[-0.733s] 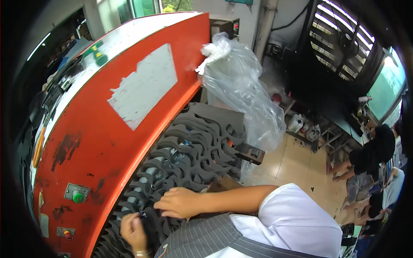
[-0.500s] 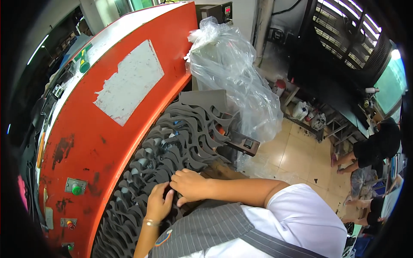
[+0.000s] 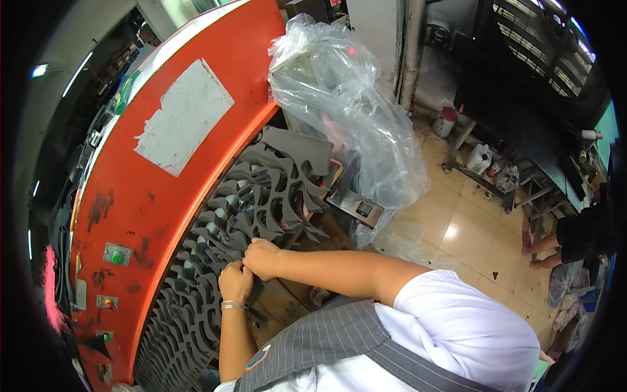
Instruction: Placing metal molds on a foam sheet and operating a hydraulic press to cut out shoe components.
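Curved, wavy grey foam pieces point(image 3: 189, 313) lie in a long, dense row in front of me, with gaps showing between them. At the row's near edge my left hand point(image 3: 235, 282) is closed, its fingers bent down over the foam. Just to its right and slightly farther off, my right hand point(image 3: 262, 259) is also closed, thumb side against the left hand. Both grip the foam edge, though the fingertips are mostly hidden. A flat grey foam sheet point(image 3: 297, 149) rests at the far end of the row.
A red machine panel point(image 3: 176, 196) with green buttons point(image 3: 117, 257) runs along the left. Clear plastic sheeting point(image 3: 353, 111) hangs at the far end, beside a metal box point(image 3: 356, 208). Wooden boards point(image 3: 287, 304) show below my hands. Another person's legs point(image 3: 548, 251) are at the right.
My hands have closed more tightly together and moved slightly away and left in the picture. More of the wooden boards now shows beneath them. The whole view has shifted a little.
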### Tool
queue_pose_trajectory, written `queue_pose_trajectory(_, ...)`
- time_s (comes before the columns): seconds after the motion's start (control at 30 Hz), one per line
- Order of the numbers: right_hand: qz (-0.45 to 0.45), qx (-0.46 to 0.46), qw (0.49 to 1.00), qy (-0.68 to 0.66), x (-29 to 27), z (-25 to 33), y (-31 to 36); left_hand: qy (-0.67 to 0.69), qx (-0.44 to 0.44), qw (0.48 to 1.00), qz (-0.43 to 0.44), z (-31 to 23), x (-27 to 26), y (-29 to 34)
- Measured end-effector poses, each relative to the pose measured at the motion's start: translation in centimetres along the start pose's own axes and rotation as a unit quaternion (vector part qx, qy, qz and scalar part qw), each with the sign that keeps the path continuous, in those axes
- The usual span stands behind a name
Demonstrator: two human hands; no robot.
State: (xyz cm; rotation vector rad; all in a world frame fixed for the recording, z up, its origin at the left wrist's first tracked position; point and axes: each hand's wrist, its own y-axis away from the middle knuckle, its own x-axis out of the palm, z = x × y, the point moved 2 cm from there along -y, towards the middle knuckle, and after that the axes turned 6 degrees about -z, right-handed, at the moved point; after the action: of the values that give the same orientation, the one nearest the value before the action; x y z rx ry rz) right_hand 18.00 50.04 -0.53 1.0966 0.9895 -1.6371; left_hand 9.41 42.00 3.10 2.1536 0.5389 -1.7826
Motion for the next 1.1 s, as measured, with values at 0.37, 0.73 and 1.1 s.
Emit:
queue_pose_trajectory(0.37, -0.069, -0.016, 0.997, 0.012, 2.5, -0.5, 2.0, 0.048, 0.0, 0.995, -0.085, 0.2, 3.0, 1.9)
queue_pose_trajectory(0.73, -0.296, 0.084, 0.932, -0.193, -10.2, -16.5, 5.4, 0.131, 0.064, 0.982, 0.122, -3.1, 1.5, 9.9)
queue_pose_trajectory(1.1, 0.023, 0.222, 0.972, 0.078, -6.3, -21.5, 9.7, 0.234, 0.302, 0.924, -0.028, -15.4, -0.9, -4.5)
